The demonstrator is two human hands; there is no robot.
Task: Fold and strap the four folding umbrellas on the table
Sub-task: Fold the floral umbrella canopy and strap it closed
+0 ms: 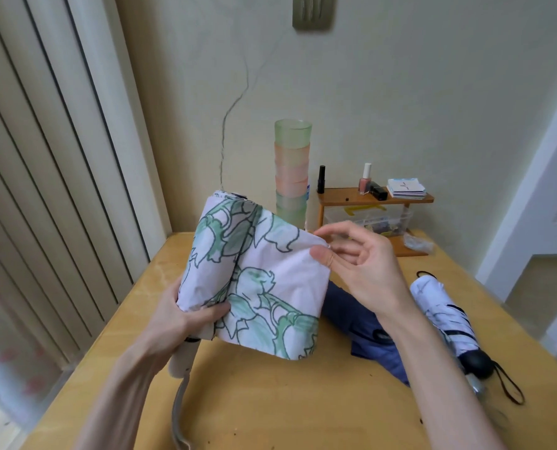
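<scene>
Held above worktop (270,401): floral umbrella (257,287) — left hand (179,319) clamped round it just above the handle, right hand (361,264) pinching a canopy flap's top corner. Blue umbrella (361,323) and white umbrella (445,316) lie on the worktop — right side.

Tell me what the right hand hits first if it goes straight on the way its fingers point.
The floral umbrella: the right hand points left at its loose canopy edge, thumb right at it; whether they already touch is unclear.
</scene>
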